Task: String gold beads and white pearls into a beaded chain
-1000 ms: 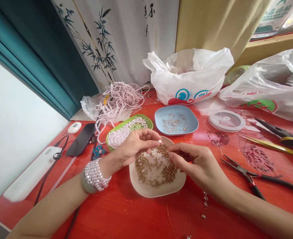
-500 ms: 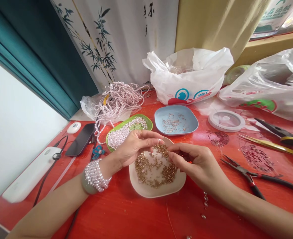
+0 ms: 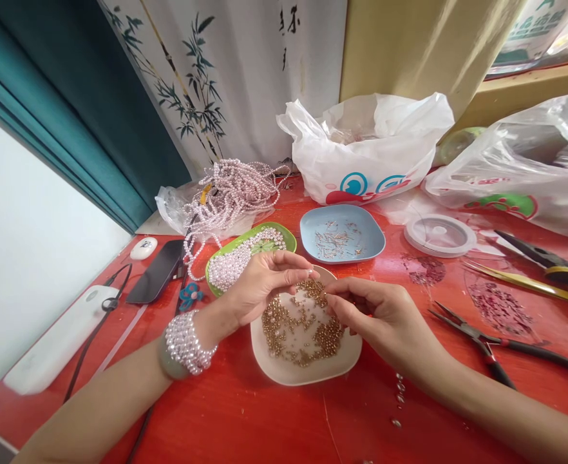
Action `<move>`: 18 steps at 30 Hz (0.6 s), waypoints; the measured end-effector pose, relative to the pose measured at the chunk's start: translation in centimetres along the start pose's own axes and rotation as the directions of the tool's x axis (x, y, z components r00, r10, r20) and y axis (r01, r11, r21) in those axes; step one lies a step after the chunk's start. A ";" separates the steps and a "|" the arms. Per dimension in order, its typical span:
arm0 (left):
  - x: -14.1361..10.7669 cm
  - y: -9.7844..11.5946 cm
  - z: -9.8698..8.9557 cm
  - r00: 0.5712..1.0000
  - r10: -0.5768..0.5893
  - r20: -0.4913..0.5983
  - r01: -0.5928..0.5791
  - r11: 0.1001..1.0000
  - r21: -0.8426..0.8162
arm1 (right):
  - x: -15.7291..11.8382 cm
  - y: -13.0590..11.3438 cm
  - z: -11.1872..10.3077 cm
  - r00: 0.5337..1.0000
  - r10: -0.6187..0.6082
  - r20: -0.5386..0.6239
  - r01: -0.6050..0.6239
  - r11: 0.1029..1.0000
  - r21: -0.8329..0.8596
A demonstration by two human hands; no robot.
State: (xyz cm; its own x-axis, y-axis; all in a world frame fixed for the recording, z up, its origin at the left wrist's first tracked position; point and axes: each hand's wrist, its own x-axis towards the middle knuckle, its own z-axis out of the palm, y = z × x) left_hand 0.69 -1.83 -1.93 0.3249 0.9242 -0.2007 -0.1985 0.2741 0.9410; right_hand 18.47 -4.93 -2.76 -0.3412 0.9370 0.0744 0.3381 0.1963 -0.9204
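Note:
My left hand point(image 3: 265, 287) is over the upper left of a white dish point(image 3: 308, 377) of gold beads point(image 3: 327, 338), thumb and forefinger pinched on a small pale bead point(image 3: 314, 274). Over the dish's right side, my right hand point(image 3: 373, 309) has thumb and forefinger pressed together; what they grip is too small to make out. The fingertips are apart by a small gap. Behind my left hand, a green dish point(image 3: 290, 237) holds pearly beads point(image 3: 228, 267). Thin metal pins lie in a blue dish point(image 3: 378, 241). A short beaded strand point(image 3: 400, 393) shows below my right wrist.
Strung pearls point(image 3: 236, 187) are heaped at the back. Left are a phone point(image 3: 154, 272) and a white power strip point(image 3: 59, 338). Pliers point(image 3: 477, 332), tweezers point(image 3: 520, 280) and a round clear case point(image 3: 439, 235) lie right. Plastic bags point(image 3: 371, 158) stand behind.

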 end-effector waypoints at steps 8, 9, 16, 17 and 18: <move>-0.1 -0.1 0.0 1.000 0.016 0.018 -0.016 1.000 0.002 | 0.1 0.0 0.0 1.000 -0.021 -0.007 0.021 1.000 -0.005; -0.1 -0.1 0.0 1.000 0.017 0.022 -0.017 1.000 0.000 | 0.1 0.0 0.0 1.000 -0.023 -0.007 0.023 1.000 -0.003; -0.1 0.1 0.1 0.999 0.027 0.036 -0.027 1.000 -0.010 | 0.0 0.1 0.1 1.000 -0.025 -0.014 0.025 1.000 -0.006; -0.1 0.1 0.2 0.999 0.024 0.032 -0.024 1.000 -0.009 | -0.1 0.1 0.1 1.000 -0.023 -0.014 0.023 1.000 -0.006; -0.1 0.1 0.2 0.999 0.021 0.026 -0.021 1.000 -0.005 | -0.1 0.1 0.0 1.000 -0.022 -0.015 0.022 1.000 -0.006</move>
State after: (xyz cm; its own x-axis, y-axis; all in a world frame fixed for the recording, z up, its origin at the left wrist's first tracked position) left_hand 0.86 -1.96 -1.73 0.3445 0.9225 -0.1739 -0.2097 0.2562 0.9436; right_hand 18.50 -5.02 -2.87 -0.3359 0.9365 0.1004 0.3362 0.2188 -0.9160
